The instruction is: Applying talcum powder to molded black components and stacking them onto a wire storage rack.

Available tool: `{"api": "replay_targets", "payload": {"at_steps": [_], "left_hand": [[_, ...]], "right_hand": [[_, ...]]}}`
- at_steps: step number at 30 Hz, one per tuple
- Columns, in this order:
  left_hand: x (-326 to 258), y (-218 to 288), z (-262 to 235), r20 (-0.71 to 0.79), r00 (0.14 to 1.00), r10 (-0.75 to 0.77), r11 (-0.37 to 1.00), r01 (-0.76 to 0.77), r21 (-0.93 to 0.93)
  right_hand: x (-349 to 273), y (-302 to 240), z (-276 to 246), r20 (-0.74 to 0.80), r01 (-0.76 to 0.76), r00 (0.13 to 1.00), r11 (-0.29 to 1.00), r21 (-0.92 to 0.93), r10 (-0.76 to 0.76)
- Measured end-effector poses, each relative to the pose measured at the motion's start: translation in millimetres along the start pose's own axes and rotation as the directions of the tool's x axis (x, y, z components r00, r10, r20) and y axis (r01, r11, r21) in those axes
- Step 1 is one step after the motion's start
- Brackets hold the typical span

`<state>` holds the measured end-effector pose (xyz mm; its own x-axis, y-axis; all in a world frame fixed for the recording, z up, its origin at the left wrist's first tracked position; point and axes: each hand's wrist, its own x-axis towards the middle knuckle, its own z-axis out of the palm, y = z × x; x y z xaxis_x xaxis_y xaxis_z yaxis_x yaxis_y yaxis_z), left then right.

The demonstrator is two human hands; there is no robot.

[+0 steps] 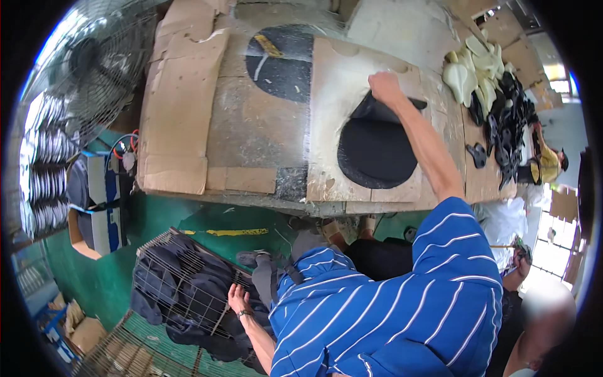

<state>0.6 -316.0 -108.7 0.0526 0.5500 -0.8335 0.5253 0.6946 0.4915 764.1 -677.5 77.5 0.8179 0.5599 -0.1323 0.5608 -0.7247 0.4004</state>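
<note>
My right hand (384,87) is closed on the far end of a thin, black, rounded sheet (378,154) on the cardboard-covered table (257,135). That end is raised and folded over, while the nearer part of the sheet lies flat. What the sheet is made of, I cannot tell for certain. Low on the left, my left hand (239,299) is open, fingers slightly apart, beside a wire cage (182,251). Dark cloth-like pieces (207,292) fill the cage. Whether the left fingers touch the wire is unclear.
A dark rounded patch (279,69) with a yellow strip (268,46) shows farther left on the table. Cream saddle-shaped pieces (474,66) and black ones (505,125) are heaped right. A large fan (88,69) stands left. Another person's hand (521,261) is close on the right.
</note>
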Motion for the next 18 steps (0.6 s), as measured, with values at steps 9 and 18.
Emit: {"api": "replay_targets", "payload": {"at_steps": [9, 18], "left_hand": [[-50, 118, 54, 0.314, 0.886, 0.34, 0.93, -0.268, -0.251], [-114, 214, 52, 0.684, 0.502, 0.53, 0.782, 0.024, -0.623]], "right_hand": [[76, -150, -251, -0.559, 0.163, 0.788, 0.963, -0.213, -0.257], [-58, -458, -398, -0.4, 0.68, 0.704, 0.72, 0.142, -0.586]]}}
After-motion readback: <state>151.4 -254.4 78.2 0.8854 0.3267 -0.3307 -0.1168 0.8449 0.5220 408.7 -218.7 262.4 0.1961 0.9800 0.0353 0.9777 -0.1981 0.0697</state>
